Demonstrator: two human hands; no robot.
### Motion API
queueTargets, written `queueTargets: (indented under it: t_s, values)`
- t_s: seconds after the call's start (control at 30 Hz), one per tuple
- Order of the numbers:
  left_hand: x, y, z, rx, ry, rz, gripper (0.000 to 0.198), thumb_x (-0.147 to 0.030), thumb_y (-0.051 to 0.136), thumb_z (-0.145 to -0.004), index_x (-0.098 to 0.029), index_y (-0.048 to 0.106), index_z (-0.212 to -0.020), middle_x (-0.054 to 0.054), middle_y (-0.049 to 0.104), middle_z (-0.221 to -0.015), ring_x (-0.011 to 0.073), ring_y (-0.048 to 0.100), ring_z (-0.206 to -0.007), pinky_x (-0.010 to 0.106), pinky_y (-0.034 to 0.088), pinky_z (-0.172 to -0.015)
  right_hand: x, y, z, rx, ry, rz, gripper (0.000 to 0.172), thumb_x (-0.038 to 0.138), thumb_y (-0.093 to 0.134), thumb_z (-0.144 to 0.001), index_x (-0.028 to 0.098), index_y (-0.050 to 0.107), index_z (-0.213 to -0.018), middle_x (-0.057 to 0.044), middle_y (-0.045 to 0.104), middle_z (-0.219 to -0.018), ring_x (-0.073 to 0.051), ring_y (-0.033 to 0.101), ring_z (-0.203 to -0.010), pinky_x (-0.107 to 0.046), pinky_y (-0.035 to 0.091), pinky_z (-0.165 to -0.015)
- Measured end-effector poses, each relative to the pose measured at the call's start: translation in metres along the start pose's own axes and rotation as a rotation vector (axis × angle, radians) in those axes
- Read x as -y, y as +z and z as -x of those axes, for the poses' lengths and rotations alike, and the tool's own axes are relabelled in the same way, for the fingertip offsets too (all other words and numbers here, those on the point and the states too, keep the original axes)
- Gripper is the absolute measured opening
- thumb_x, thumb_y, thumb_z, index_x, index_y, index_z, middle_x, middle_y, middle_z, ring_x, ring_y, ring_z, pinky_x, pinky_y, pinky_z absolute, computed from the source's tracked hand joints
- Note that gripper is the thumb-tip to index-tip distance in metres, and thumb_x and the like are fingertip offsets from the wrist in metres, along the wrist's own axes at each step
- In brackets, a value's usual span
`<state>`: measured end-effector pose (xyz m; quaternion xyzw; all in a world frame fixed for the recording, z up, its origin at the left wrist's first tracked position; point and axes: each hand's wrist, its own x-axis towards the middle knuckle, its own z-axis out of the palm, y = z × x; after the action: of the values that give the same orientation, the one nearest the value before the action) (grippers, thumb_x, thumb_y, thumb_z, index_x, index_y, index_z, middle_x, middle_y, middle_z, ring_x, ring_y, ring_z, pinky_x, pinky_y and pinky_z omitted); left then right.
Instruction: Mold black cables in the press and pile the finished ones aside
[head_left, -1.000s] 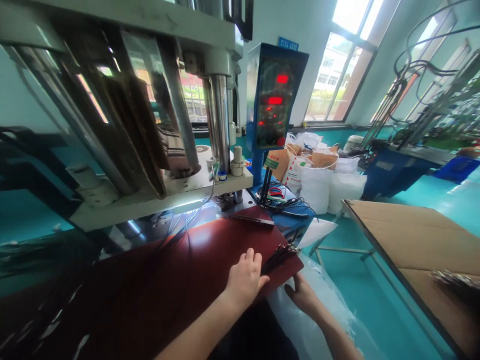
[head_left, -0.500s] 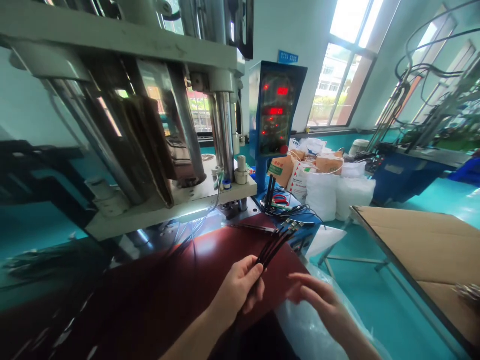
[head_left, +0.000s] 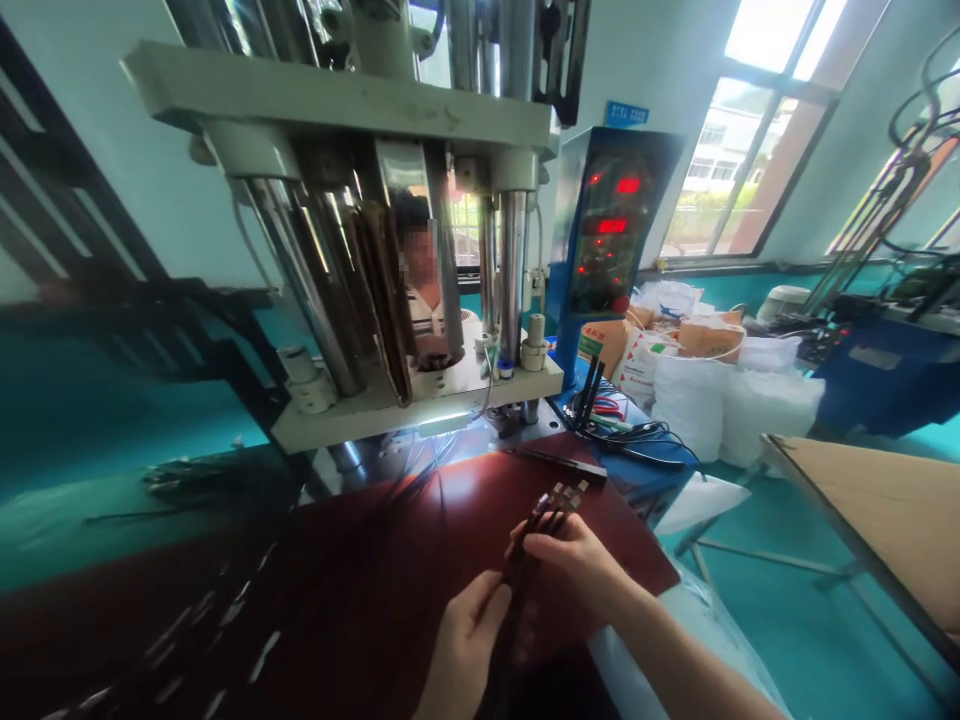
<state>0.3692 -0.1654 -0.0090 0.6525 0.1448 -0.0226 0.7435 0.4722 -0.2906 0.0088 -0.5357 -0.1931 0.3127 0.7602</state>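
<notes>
A bundle of black cables [head_left: 529, 560] with metal connectors at the upper ends is held in front of me above the dark red tabletop [head_left: 442, 520]. My left hand [head_left: 476, 620] is wrapped round the lower part of the bundle. Higher up, just below the connectors, my right hand [head_left: 562, 550] closes on the same cables with thumb and fingers. Part of the left fingers lies hidden behind the bundle. Dark strands with shiny ends [head_left: 187, 640], blurred, lie on the table's left side.
A press machine [head_left: 345, 100] with steel columns stands behind the table, a person visible through it. To its right are a control box [head_left: 619, 230] with red displays, pliers and cables on a blue surface [head_left: 637, 450], white sacks [head_left: 690, 400], and a cardboard-topped table [head_left: 885, 510].
My right hand has moved left from open air and taken hold of the cables near their connectors. The left hand keeps its grip. The camera view has turned left.
</notes>
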Motion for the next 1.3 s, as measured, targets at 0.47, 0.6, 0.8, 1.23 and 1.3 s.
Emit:
queueTargets:
  t_s: [0.47,0.6,0.8,1.23,1.3]
  values:
    - [0.017,-0.012,-0.002,-0.172,0.190,-0.181,0.037,-0.050,0.043,-0.080,-0.016,0.055,-0.070,0.001,0.057,-0.060,0.0118,0.050,-0.055,0.019,0.041,-0.053,0.006,0.013,-0.012,-0.043,0.049,0.060,0.020,0.026,0.074,-0.061,0.012,0.062,-0.068,0.000,0.060,-0.057,-0.013,0.055,-0.052,-0.025,0.043,-0.055]
    - [0.016,-0.025,0.000,-0.158,0.126,-0.164,0.035,-0.050,0.046,-0.078,-0.016,0.055,-0.070,0.002,0.060,-0.065,0.0142,0.054,-0.062,0.021,0.043,-0.060,0.002,0.015,-0.015,-0.189,-0.004,-0.031,0.022,0.026,0.075,-0.060,0.015,0.059,-0.070,0.002,0.060,-0.063,-0.012,0.055,-0.050,-0.024,0.042,-0.052]
    - [0.006,-0.020,0.009,-0.018,0.004,-0.007,0.034,-0.050,0.058,-0.069,-0.016,0.058,-0.069,0.003,0.062,-0.065,0.0164,0.056,-0.064,0.024,0.043,-0.062,-0.007,0.016,-0.015,-0.219,0.012,0.011,0.025,0.030,0.075,-0.061,0.015,0.062,-0.077,0.001,0.061,-0.063,-0.011,0.054,-0.056,-0.024,0.042,-0.055]
    - [-0.008,-0.001,0.003,0.120,-0.119,0.313,0.036,-0.041,0.062,-0.070,-0.012,0.057,-0.091,0.007,0.064,-0.071,0.0146,0.059,-0.059,0.025,0.043,-0.057,0.000,0.016,-0.007,0.209,0.140,0.153,0.028,0.034,0.061,-0.076,0.010,0.068,-0.090,-0.008,0.065,-0.078,-0.016,0.059,-0.066,-0.024,0.046,-0.055]
    - [-0.014,-0.001,-0.004,0.142,-0.048,0.258,0.030,-0.038,0.060,-0.072,-0.011,0.058,-0.085,0.006,0.063,-0.067,0.0123,0.057,-0.054,0.022,0.041,-0.052,0.002,0.017,-0.008,0.236,0.182,0.121,0.034,0.034,0.062,-0.076,0.013,0.064,-0.101,-0.009,0.065,-0.083,-0.016,0.060,-0.062,-0.023,0.045,-0.048]
